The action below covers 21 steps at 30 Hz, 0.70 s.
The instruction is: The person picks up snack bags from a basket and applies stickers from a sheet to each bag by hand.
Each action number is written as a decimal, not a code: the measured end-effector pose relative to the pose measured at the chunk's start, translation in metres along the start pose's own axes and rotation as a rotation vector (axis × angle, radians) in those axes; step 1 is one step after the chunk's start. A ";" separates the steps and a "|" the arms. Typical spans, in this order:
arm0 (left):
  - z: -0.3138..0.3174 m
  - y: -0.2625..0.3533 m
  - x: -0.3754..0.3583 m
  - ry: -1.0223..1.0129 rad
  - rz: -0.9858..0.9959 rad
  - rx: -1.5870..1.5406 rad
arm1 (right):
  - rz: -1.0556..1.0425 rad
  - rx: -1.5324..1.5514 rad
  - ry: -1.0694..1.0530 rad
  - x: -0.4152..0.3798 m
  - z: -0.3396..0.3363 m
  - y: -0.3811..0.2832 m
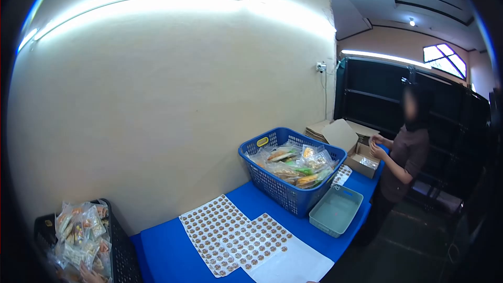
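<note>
My left hand point(92, 274) is at the lower left edge, inside a black basket point(123, 246). Its visible fingers are stretched out over clear plastic packets of food point(78, 249), touching them. The palm and thumb are hidden or out of frame. A small skin-toned sliver at the bottom edge, by a white sheet, seems to be my right hand point(313, 282); its fingers do not show. Sheets of round printed stickers point(215, 230) lie on the blue table point(162, 246), overlapping a blank white sheet point(293, 264).
A blue basket point(277, 188) full of packets stands against the wall. Beside it are a grey-green tray point(335, 212) and an open cardboard box point(361, 162). At the table's far end stands a person point(406, 152), both hands raised over the box.
</note>
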<state>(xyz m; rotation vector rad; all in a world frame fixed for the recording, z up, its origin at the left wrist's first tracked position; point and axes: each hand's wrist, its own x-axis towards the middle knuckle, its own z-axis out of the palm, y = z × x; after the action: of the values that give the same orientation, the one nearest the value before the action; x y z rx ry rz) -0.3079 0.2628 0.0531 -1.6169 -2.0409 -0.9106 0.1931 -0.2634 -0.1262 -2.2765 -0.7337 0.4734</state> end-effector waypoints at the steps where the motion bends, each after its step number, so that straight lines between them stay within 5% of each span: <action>1: -0.022 0.010 -0.008 -0.009 -0.031 -0.009 | 0.022 0.043 -0.052 0.002 0.002 -0.012; 2: -0.077 0.045 -0.023 0.220 0.203 0.262 | 0.041 0.082 -0.107 0.006 0.003 -0.025; 5: -0.031 0.012 -0.005 -0.104 0.062 -0.142 | -0.092 0.132 -0.152 0.017 0.011 -0.056; 9: -0.001 -0.020 0.001 0.323 0.255 -0.278 | -0.210 0.119 -0.172 0.029 0.036 -0.067; 12: -0.081 0.044 -0.031 0.686 0.154 -0.529 | -0.230 0.107 -0.227 0.026 0.041 -0.075; 14: -0.131 0.087 -0.058 0.723 0.155 -0.631 | -0.232 0.087 -0.261 0.023 0.043 -0.080; 16: -0.181 0.130 -0.094 0.524 0.268 -0.633 | -0.239 0.189 -0.336 0.020 0.041 -0.089; 20: -0.169 0.181 -0.182 -0.500 0.161 -1.385 | -0.074 0.748 -0.586 0.002 0.000 -0.162; 21: -0.176 0.194 -0.202 -0.674 0.188 -1.317 | -0.124 0.840 -0.553 0.002 0.008 -0.167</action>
<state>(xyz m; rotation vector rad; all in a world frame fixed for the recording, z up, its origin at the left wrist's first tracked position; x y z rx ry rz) -0.0854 0.0220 0.0973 -3.0214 -1.5069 -2.0781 0.1293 -0.1573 -0.0139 -1.3097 -0.7380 1.1286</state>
